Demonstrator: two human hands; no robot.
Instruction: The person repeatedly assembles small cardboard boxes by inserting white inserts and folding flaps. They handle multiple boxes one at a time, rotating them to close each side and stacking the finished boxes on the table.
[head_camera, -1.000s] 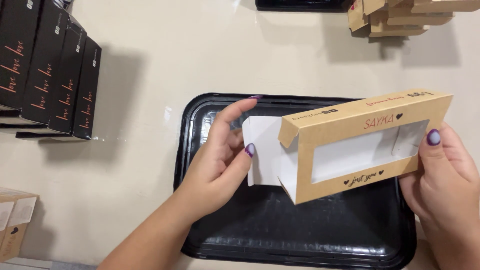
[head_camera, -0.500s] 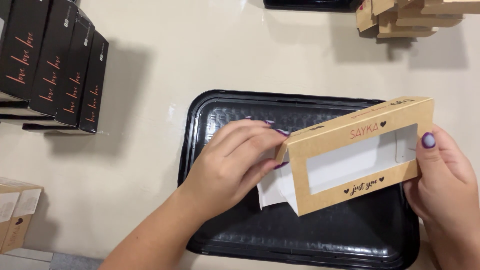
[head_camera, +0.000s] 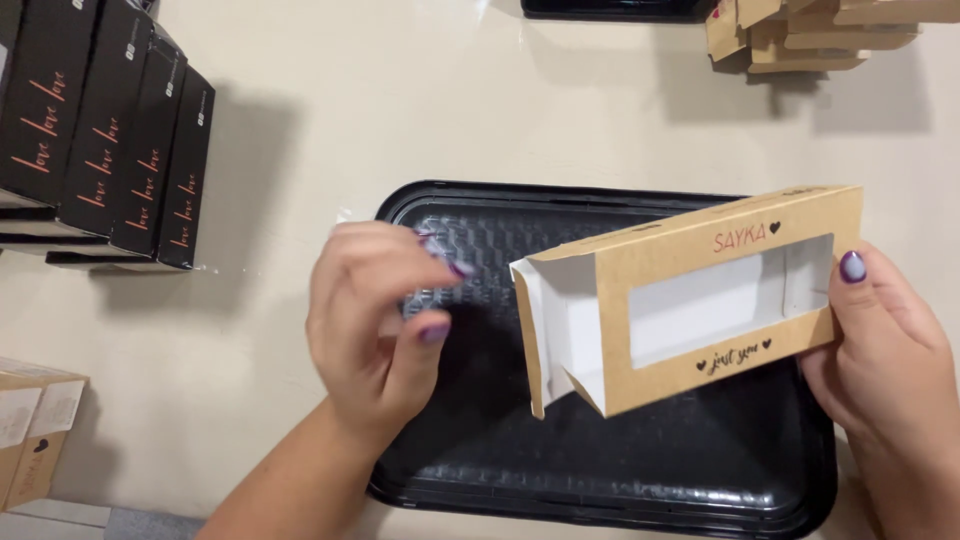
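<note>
Right hand: your right hand (head_camera: 890, 375) grips the far end of the kraft window box (head_camera: 690, 300) at the right of the frame, thumb pressed on its front face beside the window.
Left hand: your left hand (head_camera: 375, 320) hangs at centre left, just apart from the box's open end, fingers loosely curled with thumb and fingertips close together; it holds nothing that shows.
Box: it sits tilted above the black plastic tray (head_camera: 470, 490), its left end open, white flaps splayed outward.
Tray: it lies on the beige table (head_camera: 420, 100), in the lower middle of the frame.
Around: black cartons (head_camera: 100, 130) stand in a row at upper left, a stack of flat kraft boxes (head_camera: 800, 35) lies at upper right, and another kraft box (head_camera: 30, 425) shows at the lower left edge.
Risk: with one hand pinching one end, the thin card could likely twist or crease at the window.
Risk: the splayed flaps could bend backward or tear if your fingers catch them askew.
</note>
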